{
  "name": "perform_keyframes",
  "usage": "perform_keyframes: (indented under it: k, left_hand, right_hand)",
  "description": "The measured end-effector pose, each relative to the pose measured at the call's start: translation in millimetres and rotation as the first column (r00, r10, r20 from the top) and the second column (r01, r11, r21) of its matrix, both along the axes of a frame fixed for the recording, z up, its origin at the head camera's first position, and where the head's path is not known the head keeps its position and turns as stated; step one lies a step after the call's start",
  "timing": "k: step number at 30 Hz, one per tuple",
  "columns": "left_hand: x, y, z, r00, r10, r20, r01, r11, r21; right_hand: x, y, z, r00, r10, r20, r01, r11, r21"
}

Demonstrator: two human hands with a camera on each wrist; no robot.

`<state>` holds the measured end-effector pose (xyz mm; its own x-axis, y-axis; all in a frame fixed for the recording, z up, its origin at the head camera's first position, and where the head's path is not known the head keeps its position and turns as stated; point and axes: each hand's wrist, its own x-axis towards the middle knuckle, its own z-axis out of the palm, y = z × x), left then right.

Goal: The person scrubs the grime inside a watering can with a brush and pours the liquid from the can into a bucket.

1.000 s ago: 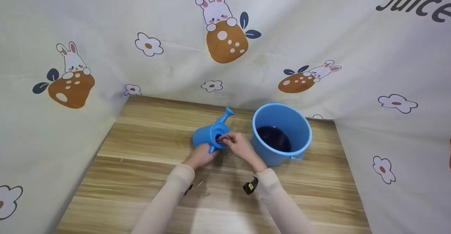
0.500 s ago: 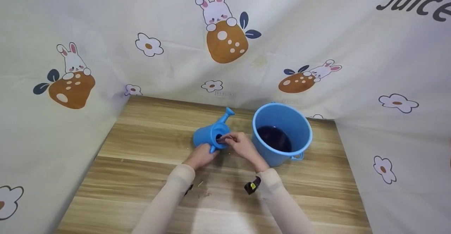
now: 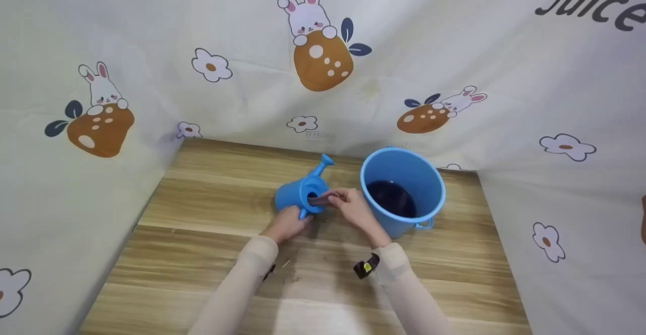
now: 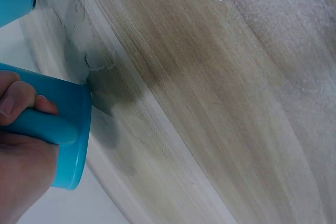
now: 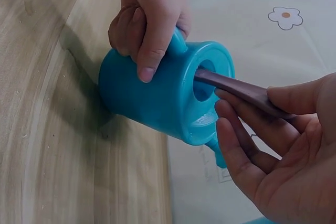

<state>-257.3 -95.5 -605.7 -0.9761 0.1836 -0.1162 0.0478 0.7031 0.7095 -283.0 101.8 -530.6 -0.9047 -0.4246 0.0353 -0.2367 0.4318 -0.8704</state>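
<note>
A blue watering can stands on the wood-patterned surface, its spout pointing away to the back right. My left hand grips the can's handle, fingers curled round it. Between the thumb and fingers of my right hand is pinched a slim, smooth dark brown handle. Its far end goes into the can's round opening, so what is on that end is hidden. To the right of the can is a blue bucket with dark liquid in the bottom.
A cream cloth printed with rabbits and flowers hangs behind and on both sides of the wood surface. A wet patch and small pale bits lie on the wood. The bucket stands near the right forearm.
My right hand has shifted a little to the right, away from the can's opening, and more of the brown handle shows. The left hand and the can look still.
</note>
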Motion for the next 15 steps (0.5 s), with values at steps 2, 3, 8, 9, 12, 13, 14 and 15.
perform_keyframes:
  k: [2, 3, 8, 9, 12, 13, 14, 15]
  left_hand:
    - [0.3, 0.0, 0.4, 1.000, 0.003, -0.001, -0.003, 1.000, 0.002]
    - [0.5, 0.1, 0.3, 1.000, 0.006, 0.000, -0.006, 1.000, 0.004]
    - [0.9, 0.7, 0.0, 1.000, 0.017, 0.009, -0.017, 1.000, 0.021]
    - [0.9, 0.8, 0.0, 1.000, 0.017, 0.010, -0.018, 1.000, 0.025]
    - [1.2, 1.2, 0.0, 1.000, 0.020, 0.014, -0.020, 0.999, 0.026]
    - [1.0, 1.3, 0.1, 1.000, 0.021, 0.015, -0.021, 0.999, 0.024]
    - [0.8, 1.2, 0.0, 1.000, 0.021, 0.015, -0.021, 1.000, 0.022]
    - [0.6, 1.3, -0.2, 1.000, 0.020, 0.016, -0.021, 1.000, 0.019]
  right_hand:
    - [0.2, 1.1, 0.4, 1.000, -0.008, 0.001, 0.008, 1.000, -0.010]
    - [0.6, 1.7, 0.5, 1.000, -0.009, 0.007, 0.009, 1.000, -0.020]
    - [2.1, 3.9, 0.7, 0.998, -0.015, 0.056, 0.019, 0.997, -0.075]
    - [2.2, 3.9, 0.6, 0.998, -0.014, 0.064, 0.019, 0.996, -0.086]
    - [2.3, 3.9, 0.2, 0.997, -0.023, 0.077, 0.030, 0.996, -0.089]
    - [2.3, 3.7, 0.1, 0.997, -0.026, 0.074, 0.032, 0.996, -0.085]
    - [2.3, 3.3, -0.1, 0.997, -0.028, 0.070, 0.034, 0.996, -0.081]
    - [2.6, 2.8, 0.3, 0.997, -0.034, 0.063, 0.038, 0.997, -0.072]
